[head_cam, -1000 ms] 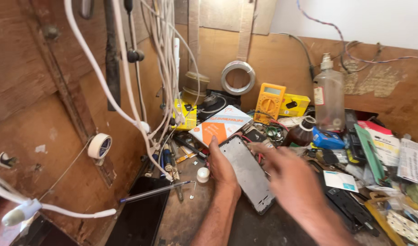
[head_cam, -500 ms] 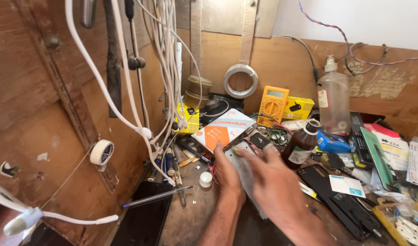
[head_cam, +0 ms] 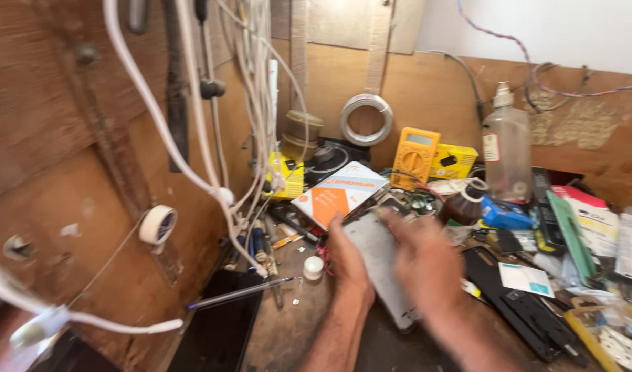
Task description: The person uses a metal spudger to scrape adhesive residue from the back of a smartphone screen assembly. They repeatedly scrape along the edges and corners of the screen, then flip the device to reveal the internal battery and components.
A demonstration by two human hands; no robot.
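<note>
A grey flat phone-like slab is held over the cluttered workbench, tilted with its long side running away from me. My left hand grips its left edge with the thumb up along the side. Blurred with motion, my right hand lies over the slab's right half, fingers spread across its face. The slab's lower end sticks out below both hands.
An orange and white box, a yellow multimeter, a clear bottle and a brown jar crowd the back. White cables hang at left. A pen and a white cap lie nearby.
My right hand moved from beside the slab onto its face. The slab stayed in my left hand, shifting slightly.
</note>
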